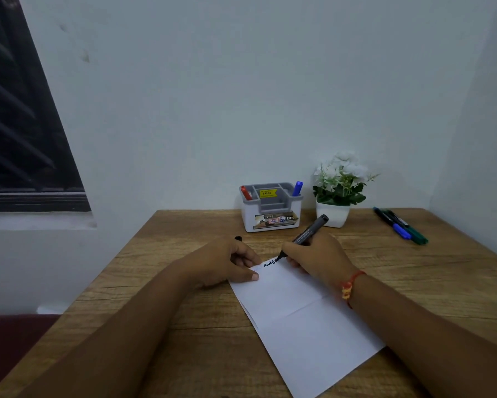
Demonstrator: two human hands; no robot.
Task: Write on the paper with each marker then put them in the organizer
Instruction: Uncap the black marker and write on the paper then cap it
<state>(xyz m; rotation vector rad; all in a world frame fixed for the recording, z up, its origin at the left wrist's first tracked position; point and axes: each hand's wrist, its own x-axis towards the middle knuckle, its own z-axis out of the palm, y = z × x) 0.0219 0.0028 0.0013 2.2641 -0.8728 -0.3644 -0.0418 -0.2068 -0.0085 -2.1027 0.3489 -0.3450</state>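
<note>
Head view: a wooden counter (167,234) stands against a pale wall. The right hand (319,257) has its grip pinched round a black marker (309,233). The marker's tip rests on the far end of a white paper (307,317), beside black handwriting. Its long axis slants up and away to the right, rear end toward a potted plant (333,214).

The left hand (218,262) presses its thumb on the paper's far left edge, grip curled round a black cap (238,238).

Behind, an organizer (270,222) holds 1 red marker (246,193) at its left and 1 blue marker (297,188) at its right, both roughly upright. Far right, a blue-capped marker (401,231) and a green-capped marker (416,237) lie side by side, caps nearest the person.
</note>
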